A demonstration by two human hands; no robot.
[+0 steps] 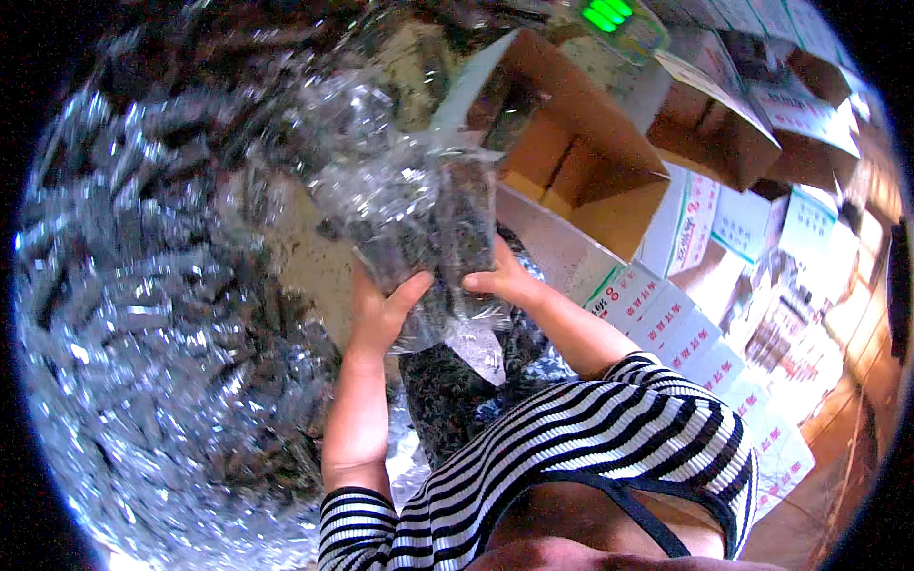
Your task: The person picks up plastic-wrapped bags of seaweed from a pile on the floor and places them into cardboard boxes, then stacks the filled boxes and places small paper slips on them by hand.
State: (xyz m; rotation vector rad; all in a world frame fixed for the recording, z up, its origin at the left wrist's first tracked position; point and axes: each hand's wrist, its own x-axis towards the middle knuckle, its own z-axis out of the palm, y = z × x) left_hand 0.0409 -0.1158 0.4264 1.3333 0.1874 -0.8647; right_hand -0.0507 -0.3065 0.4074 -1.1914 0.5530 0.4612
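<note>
Clear plastic packet bundle [419,233] with dark contents, held up in front of the torso, just beside the bare strip of what looks like a pale desk [309,257]; whether it rests on anything underneath, can't tell. Left hand [379,309] grips its left side low down, right hand [509,278] its right side; both thumbs lie on the near face, other fingers mostly hidden behind, grasping the bundle. Loose plastic flap [481,350] hangs at the lower end, toward the patterned cloth [443,400] below. Heap of shiny packets [162,285] covers the desk's left side. Open carton [595,119] just beyond the right hand, tilted; more cartons [714,119] behind it, lit green display [606,13] at the far side, printed white boxes [666,328] along the right. Risks: slick film could slide if thumb pressure slackens, splitting the bundle; hard squeezing could burst a packet; the flap could snag on the carton rim; a knock could set the heap sliding.
</note>
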